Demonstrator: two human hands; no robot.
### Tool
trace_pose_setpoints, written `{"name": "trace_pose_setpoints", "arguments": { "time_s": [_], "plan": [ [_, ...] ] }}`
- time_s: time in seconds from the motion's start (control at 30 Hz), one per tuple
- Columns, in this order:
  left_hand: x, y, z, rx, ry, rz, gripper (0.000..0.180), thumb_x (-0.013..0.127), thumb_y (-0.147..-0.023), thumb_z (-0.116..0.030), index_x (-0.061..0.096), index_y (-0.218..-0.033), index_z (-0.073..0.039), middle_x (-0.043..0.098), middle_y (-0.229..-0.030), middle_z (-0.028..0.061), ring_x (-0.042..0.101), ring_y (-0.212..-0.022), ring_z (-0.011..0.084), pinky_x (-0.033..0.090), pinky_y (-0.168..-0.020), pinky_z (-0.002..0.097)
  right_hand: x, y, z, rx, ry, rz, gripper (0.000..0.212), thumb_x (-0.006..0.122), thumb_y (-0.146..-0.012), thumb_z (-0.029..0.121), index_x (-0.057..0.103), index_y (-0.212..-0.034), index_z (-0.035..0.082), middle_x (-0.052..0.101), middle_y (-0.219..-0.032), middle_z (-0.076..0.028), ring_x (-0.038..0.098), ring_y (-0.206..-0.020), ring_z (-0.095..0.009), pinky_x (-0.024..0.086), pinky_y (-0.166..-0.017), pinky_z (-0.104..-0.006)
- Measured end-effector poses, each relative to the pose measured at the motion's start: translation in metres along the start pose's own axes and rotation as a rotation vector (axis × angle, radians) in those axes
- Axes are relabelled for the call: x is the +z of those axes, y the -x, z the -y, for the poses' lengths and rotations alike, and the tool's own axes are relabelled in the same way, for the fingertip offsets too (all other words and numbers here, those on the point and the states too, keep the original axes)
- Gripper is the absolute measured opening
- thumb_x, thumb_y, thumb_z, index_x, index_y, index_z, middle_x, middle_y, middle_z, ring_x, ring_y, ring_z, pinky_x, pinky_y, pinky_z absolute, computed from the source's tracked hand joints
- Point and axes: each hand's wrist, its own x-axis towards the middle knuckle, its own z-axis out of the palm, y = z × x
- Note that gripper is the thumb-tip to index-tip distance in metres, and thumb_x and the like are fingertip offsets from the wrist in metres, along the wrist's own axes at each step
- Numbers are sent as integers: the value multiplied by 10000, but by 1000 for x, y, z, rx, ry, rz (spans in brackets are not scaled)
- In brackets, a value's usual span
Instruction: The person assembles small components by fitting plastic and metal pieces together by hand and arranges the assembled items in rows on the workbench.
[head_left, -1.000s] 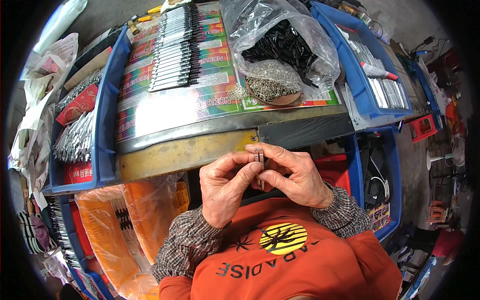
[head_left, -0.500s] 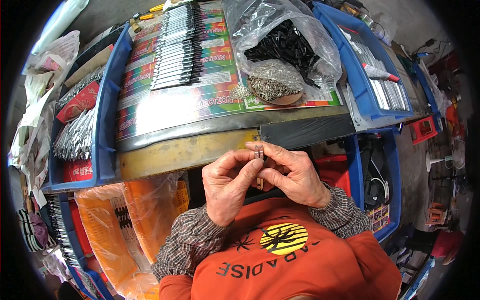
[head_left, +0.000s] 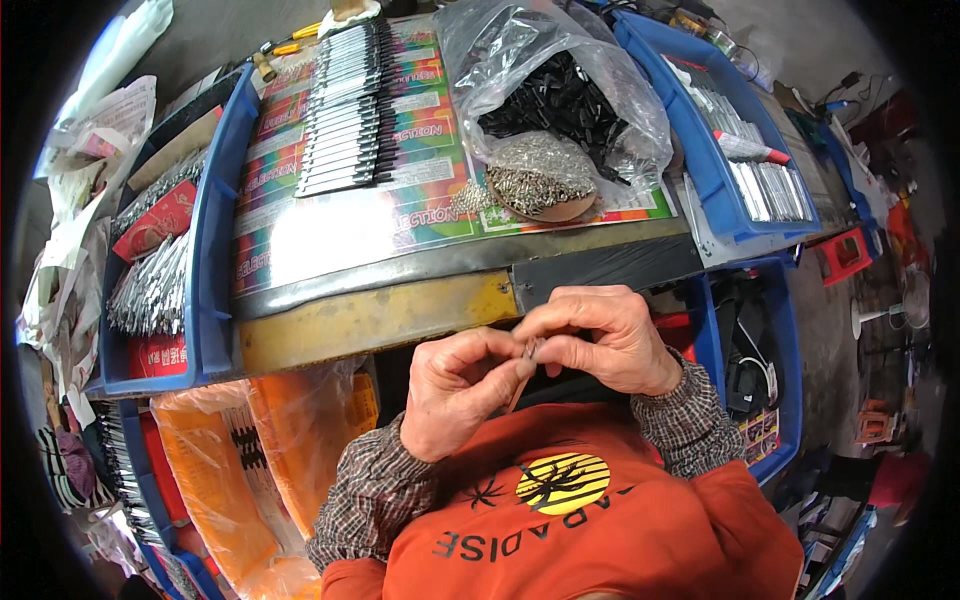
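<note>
My left hand point(head_left: 458, 392) and my right hand point(head_left: 608, 342) meet in front of my body, just below the bench edge. Between my left thumb and fingers is a slim metal strip point(head_left: 516, 397), mostly hidden and pointing down toward my lap. The fingertips of my right hand pinch at its upper end, where something small and shiny shows; its kind is too small to make out. On the bench ahead lie a row of slim metal strips with black ends point(head_left: 345, 120) and a heap of small metal pins point(head_left: 540, 185) on a round dish.
A clear plastic bag point(head_left: 640, 140) of black parts point(head_left: 560, 105) stands behind the pins. Blue bins of metal strips flank the bench, one left point(head_left: 212, 250) and one right point(head_left: 735, 205). Below left is a plastic-lined orange basket point(head_left: 215, 480); a blue crate point(head_left: 790, 370) sits below right.
My right hand has turned and now pinches at the strip's top end. The strip has tilted from upright, and my left fingers have shifted along it.
</note>
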Motion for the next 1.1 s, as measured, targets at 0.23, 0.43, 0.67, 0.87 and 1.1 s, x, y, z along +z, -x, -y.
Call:
{"name": "trace_pose_setpoints", "arguments": {
  "time_s": [0.23, 0.43, 0.67, 0.87, 1.1],
  "plan": [
    [-5, -3, -9, -137, -21, 140, 98, 671, -878, -34, 655, -944, 38, 647, -789, 48, 561, -638, 74, 460, -558, 213, -4, 3, -4, 32, -189, 98, 99, 645, -890, 47, 641, -948, -33, 639, -878, -68, 629, -669, -108, 506, -573, -222],
    [17, -13, 7, 324, -361, -156, 123, 663, -849, 34, 638, -968, 19, 680, -818, 72, 656, -715, 108, 523, -620, 233, 7, 3, -13, -17, -292, -193, 111, 644, -892, 17, 614, -983, -39, 640, -855, -58, 633, -696, -99, 516, -592, -211],
    [16, -17, -2, 431, -781, -271, 181, 718, -775, 8, 645, -939, -19, 626, -754, 90, 620, -623, 189, 481, -572, 280, 1, -4, -12, 32, -174, -190, 102, 663, -863, 3, 633, -942, -54, 632, -866, -88, 651, -693, -126, 528, -600, -231],
    [7, -14, -2, 369, -879, -235, 175, 716, -752, 20, 650, -908, -23, 607, -744, 106, 586, -614, 233, 461, -565, 307, -52, -19, -18, -90, 570, -423, 99, 640, -845, 17, 642, -931, -31, 612, -830, -86, 620, -656, -151, 482, -595, -274],
    [-1, -16, -6, 433, -912, -243, 167, 706, -753, 48, 663, -903, -10, 558, -677, 59, 464, -537, 121, 366, -509, 250, -91, -38, -46, -60, 981, -562, 139, 633, -818, 39, 639, -950, -4, 583, -854, -153, 613, -755, -368, 487, -649, -430]
  ]
}}
